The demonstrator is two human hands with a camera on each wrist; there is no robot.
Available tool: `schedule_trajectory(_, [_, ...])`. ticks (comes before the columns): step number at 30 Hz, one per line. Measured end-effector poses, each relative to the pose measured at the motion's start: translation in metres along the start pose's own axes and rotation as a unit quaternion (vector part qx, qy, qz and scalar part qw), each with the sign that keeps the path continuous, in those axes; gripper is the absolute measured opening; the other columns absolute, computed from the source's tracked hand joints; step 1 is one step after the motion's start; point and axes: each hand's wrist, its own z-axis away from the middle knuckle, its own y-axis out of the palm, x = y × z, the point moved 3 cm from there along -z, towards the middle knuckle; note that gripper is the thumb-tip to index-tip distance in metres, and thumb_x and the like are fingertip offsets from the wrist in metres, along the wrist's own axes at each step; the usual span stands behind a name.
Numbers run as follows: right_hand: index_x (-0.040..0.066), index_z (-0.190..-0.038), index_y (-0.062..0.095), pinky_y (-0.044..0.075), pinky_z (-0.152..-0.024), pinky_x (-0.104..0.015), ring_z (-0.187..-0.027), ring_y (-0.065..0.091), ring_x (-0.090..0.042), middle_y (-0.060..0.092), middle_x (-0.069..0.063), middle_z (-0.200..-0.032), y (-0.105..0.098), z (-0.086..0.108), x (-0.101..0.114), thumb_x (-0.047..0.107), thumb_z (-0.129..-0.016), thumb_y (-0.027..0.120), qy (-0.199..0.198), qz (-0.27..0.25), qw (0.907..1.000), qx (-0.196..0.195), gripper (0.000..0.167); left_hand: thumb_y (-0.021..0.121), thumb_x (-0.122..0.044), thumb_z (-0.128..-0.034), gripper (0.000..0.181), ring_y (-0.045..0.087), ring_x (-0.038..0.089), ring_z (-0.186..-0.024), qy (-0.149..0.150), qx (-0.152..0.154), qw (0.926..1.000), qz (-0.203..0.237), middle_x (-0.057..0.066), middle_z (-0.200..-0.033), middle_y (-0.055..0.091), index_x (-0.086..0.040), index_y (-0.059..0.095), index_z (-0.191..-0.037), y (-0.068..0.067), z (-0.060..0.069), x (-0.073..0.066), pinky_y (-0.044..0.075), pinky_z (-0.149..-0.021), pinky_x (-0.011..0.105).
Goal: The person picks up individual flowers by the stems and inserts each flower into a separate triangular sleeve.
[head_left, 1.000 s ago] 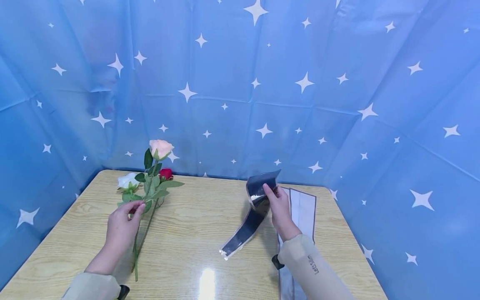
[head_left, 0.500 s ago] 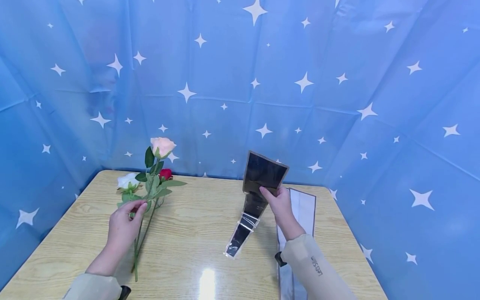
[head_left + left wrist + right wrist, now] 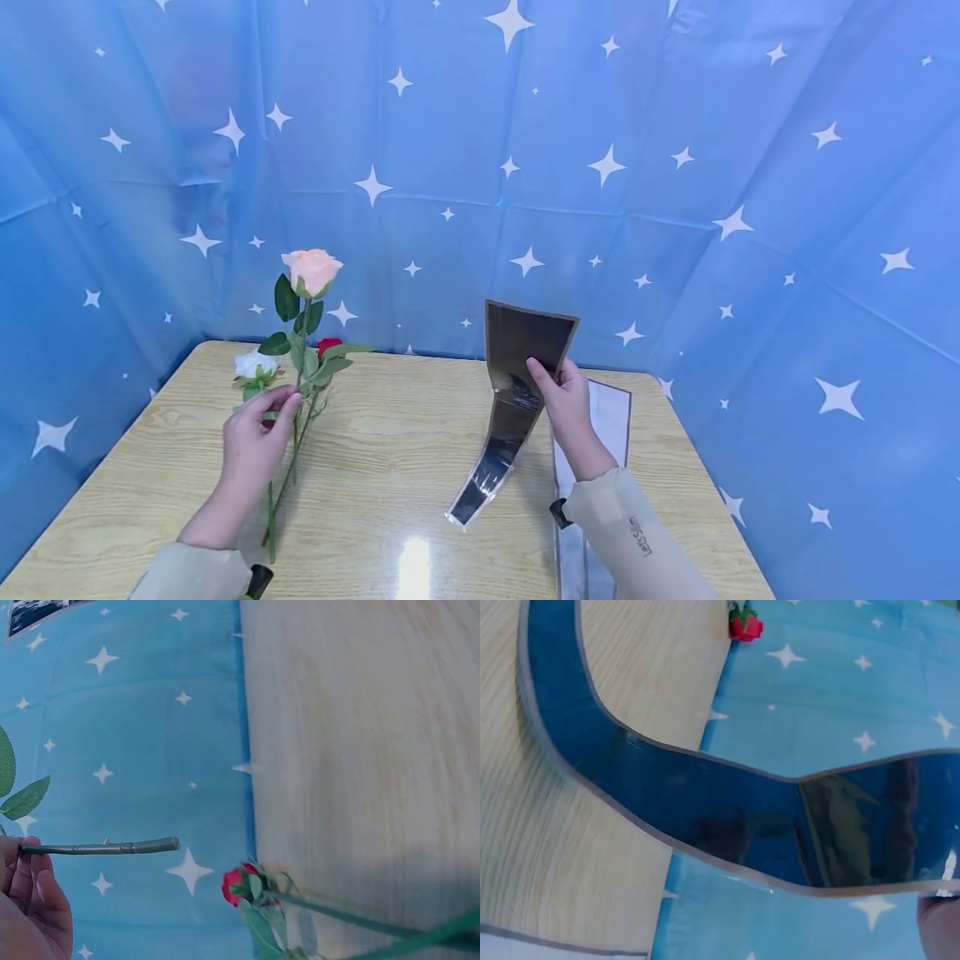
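Stem (image 3: 112,848) of the peach rose (image 3: 311,273) is pinched by the left grip (image 3: 257,435), presumably to keep it upright; the black strip (image 3: 513,418) is pinched by the right grip (image 3: 567,410), apparently to hang loose.

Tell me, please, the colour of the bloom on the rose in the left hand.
The bloom is pale pink; it shows best in the head view.
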Motion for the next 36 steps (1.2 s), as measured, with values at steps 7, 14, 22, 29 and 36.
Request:
schedule_trajectory(7, [-0.005, -0.099, 0.067, 0.050, -0.067, -0.021, -0.078, 0.060, -0.009, 0.067, 0.009, -0.083, 0.007, 0.010, 0.007, 0.015, -0.087, 0.069, -0.037, 0.016, 0.9992, 0.000, 0.023, 0.067, -0.011, -0.0883, 0.016, 0.051, -0.015, -0.077, 0.014, -0.007, 0.9983, 0.055, 0.009, -0.087, 0.070, -0.001, 0.071, -0.099, 0.003, -0.001, -0.018, 0.044, -0.063, 0.002])
schedule_trajectory(14, [0.002, -0.090, 0.072, 0.052, -0.071, -0.023, -0.084, 0.062, -0.012, 0.069, -0.004, -0.093, 0.016, 0.021, 0.001, 0.021, -0.088, 0.068, -0.041, 0.027, 0.9984, 0.027, 0.020, 0.066, -0.008, -0.0882, 0.014, 0.055, -0.013, -0.078, 0.033, -0.015, 0.9932, 0.111, 0.008, -0.087, 0.070, 0.001, 0.071, -0.097, 0.011, -0.006, -0.034, 0.046, -0.065, 0.003])
schedule_trajectory(22, [-0.004, -0.094, 0.072, 0.053, -0.076, -0.023, -0.090, 0.061, -0.005, 0.068, -0.014, -0.105, 0.025, 0.038, 0.019, 0.010, -0.091, 0.063, -0.068, 0.064, 0.9939, 0.059, 0.017, 0.066, -0.006, -0.0879, 0.014, 0.059, -0.012, -0.076, 0.059, -0.018, 0.9846, 0.164, 0.018, -0.086, 0.069, 0.005, 0.070, -0.096, 0.020, -0.013, -0.058, 0.049, -0.065, 0.006])
schedule_trajectory(29, [-0.005, -0.090, 0.073, 0.051, -0.079, -0.021, -0.092, 0.060, -0.003, 0.068, -0.018, -0.106, 0.030, 0.043, 0.019, 0.008, -0.090, 0.063, -0.096, 0.087, 0.9891, 0.070, 0.017, 0.066, -0.008, -0.0878, 0.012, 0.058, -0.013, -0.076, 0.083, -0.017, 0.9816, 0.171, 0.015, -0.087, 0.070, 0.001, 0.071, -0.095, 0.028, -0.024, -0.077, 0.048, -0.066, 0.005])
schedule_trajectory(36, [-0.005, -0.083, 0.072, 0.052, -0.075, -0.021, -0.088, 0.061, -0.008, 0.070, -0.018, -0.096, 0.036, 0.047, 0.020, 0.004, -0.089, 0.064, -0.136, 0.101, 0.9822, 0.080, 0.014, 0.066, -0.004, -0.0874, 0.011, 0.053, -0.012, -0.072, 0.091, -0.040, 0.9836, 0.150, 0.018, -0.084, 0.069, 0.005, 0.070, -0.093, 0.029, -0.035, -0.096, 0.043, -0.063, 0.002])
